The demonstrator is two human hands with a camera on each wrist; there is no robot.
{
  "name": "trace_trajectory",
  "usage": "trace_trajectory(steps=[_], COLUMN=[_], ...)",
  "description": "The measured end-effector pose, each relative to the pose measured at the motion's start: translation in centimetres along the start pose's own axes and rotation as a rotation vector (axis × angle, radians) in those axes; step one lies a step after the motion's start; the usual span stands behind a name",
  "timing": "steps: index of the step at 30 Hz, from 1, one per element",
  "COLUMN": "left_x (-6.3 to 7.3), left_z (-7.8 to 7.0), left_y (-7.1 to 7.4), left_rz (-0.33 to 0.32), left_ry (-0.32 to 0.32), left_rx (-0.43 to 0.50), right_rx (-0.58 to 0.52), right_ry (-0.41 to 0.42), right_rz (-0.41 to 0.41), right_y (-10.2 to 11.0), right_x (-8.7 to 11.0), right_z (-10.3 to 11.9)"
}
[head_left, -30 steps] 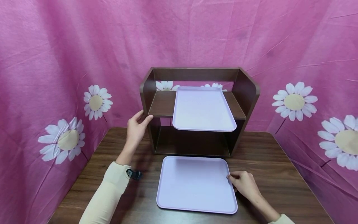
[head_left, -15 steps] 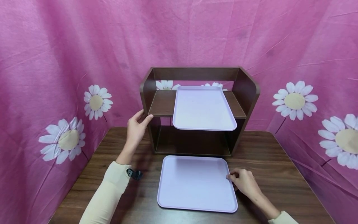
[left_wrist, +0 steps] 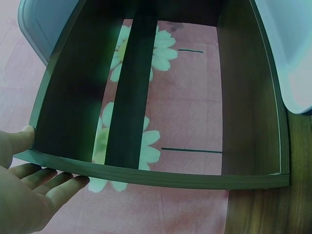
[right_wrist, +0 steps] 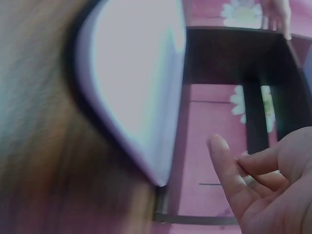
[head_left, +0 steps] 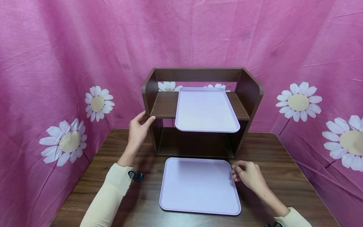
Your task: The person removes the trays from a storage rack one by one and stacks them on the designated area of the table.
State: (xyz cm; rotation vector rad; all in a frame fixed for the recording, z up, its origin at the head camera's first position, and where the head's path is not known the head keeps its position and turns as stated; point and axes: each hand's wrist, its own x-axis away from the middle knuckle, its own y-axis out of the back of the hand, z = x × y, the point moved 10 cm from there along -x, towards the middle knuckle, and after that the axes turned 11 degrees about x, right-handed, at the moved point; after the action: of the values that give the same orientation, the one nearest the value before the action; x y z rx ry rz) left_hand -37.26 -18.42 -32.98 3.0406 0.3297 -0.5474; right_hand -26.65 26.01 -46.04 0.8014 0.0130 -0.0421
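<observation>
Brown shelf held by L grip; R grip nr lower lilac tray

1. The tabletop, dark brown with wood grain, runs beneath both hands and extends outward past each of them.
2. On it, to the right of the left hand and farther off than the right hand, stands a dark brown shelf unit, upright.
3. A lilac tray lies flat on the wood between the hands, just in front of the unit, its right edge just beside the right hand.
4. Another tray, right of the left hand, rests on the upper board, overhanging its front edge.
</observation>
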Motion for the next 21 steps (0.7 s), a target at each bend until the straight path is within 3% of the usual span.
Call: trace_trajectory(steps=[4,12,21], left_x=[0.0,0.0,0.0], left_z=[0.0,0.1,0.1], left_y=[0.0,0.1,0.0], left_rz=[0.001,0.001,0.003], left_ry=[-0.003,0.006,-0.002], left_rx=[0.007,0.014,0.029], right_rx=[-0.092,-0.312,-0.545], right_ry=[0.019,0.097,0.124], right_rz=[0.042,0.211,0.317], right_y=[0.4,1.1,1.7], right_x=[0.0,-0.1,-0.3], right_z=[1.6,5.6,10.2])
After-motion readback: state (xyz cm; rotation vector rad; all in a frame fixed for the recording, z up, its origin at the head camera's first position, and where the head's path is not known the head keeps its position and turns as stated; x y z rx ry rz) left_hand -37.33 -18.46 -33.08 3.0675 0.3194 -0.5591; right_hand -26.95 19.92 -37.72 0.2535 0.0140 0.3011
